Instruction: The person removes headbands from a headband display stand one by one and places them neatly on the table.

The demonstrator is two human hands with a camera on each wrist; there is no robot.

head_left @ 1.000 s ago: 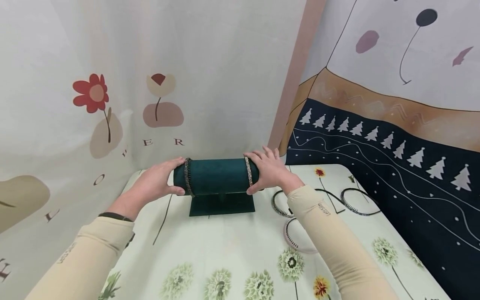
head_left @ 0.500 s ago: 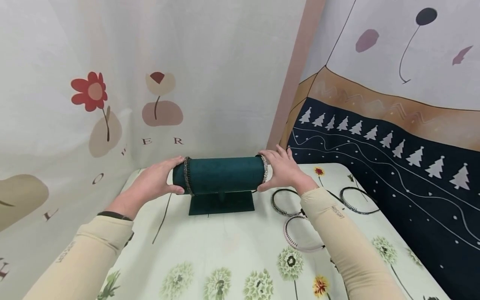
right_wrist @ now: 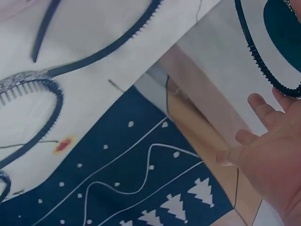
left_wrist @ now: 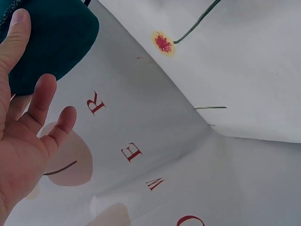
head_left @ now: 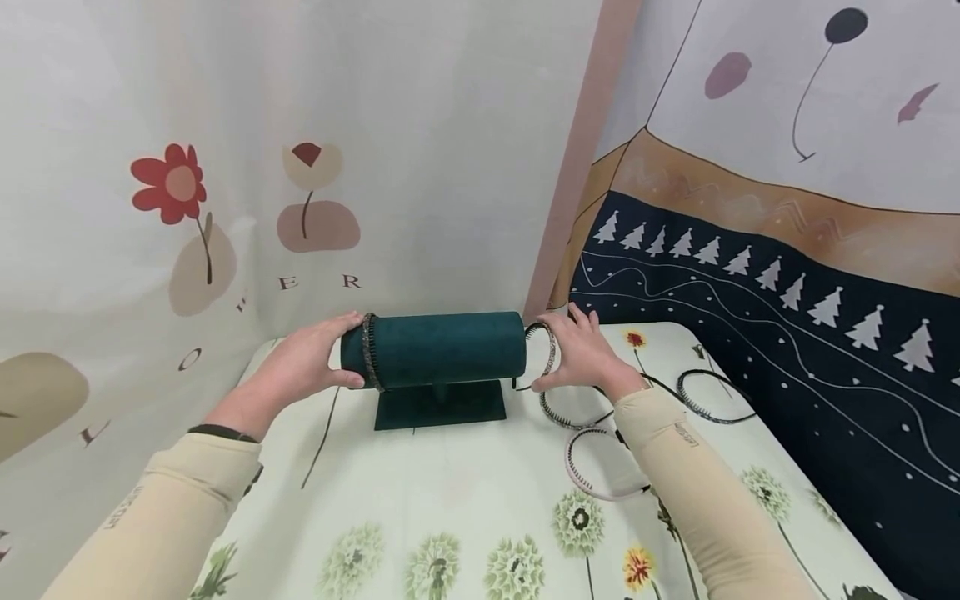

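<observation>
A dark green velvet headband display stand (head_left: 450, 350), a horizontal roll on a flat base, stands on the table. My left hand (head_left: 300, 362) holds its left end, thumb in front and fingers over the top, beside a dark glittery headband (head_left: 369, 352) fitted round the roll. In the left wrist view the thumb lies against the green velvet. Just off the roll's right end, my right hand (head_left: 585, 352) pinches a second glittery headband (head_left: 553, 346) between thumb and fingers. The right wrist view shows the toothed inner side of that headband (right_wrist: 257, 59).
On the table (head_left: 465, 492) at the right lie a black headband (head_left: 562, 419), a pink headband (head_left: 573, 475) and another black headband (head_left: 693, 404). A printed curtain (head_left: 420, 167) hangs behind the table, and a dark cloth with tree prints (head_left: 720, 308) runs along its right side.
My right hand has moved right, drawing the glittery headband along the roll and off its right end. The left hand keeps its hold on the left end.
</observation>
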